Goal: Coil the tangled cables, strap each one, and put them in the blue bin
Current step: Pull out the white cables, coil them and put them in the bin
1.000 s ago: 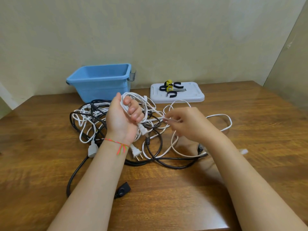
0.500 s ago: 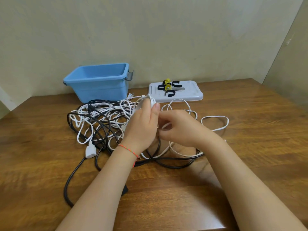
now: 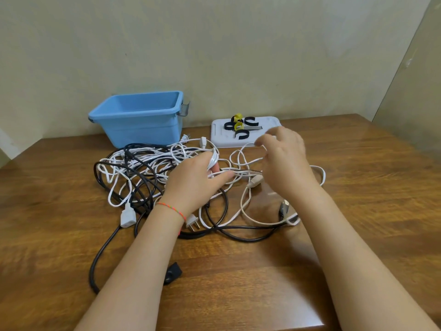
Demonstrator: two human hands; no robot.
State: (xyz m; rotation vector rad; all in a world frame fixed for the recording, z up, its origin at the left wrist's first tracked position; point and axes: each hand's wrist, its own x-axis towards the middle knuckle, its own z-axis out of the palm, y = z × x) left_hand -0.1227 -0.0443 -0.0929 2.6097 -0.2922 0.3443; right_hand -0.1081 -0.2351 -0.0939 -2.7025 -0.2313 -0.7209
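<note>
Your left hand (image 3: 198,180) is gripping a small coil of thin white plastic cable (image 3: 213,158), its slack running rightward under your loosely curled, apparently empty right hand (image 3: 284,161), the nearer one.

Left hand (image 3: 198,180) grips white cable coil (image 3: 213,158); right hand (image 3: 284,161) raised beside it

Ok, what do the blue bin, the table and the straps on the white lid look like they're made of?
The blue rectangular bin looks like moulded plastic: uniform colour, rolled rim, semi-matte. The brown table shows wood grain under a glossy finish, solid or veneer unclear. The black and yellow curled straps on the white flat lid look like fabric hook-and-loop, though too small to confirm.
</note>
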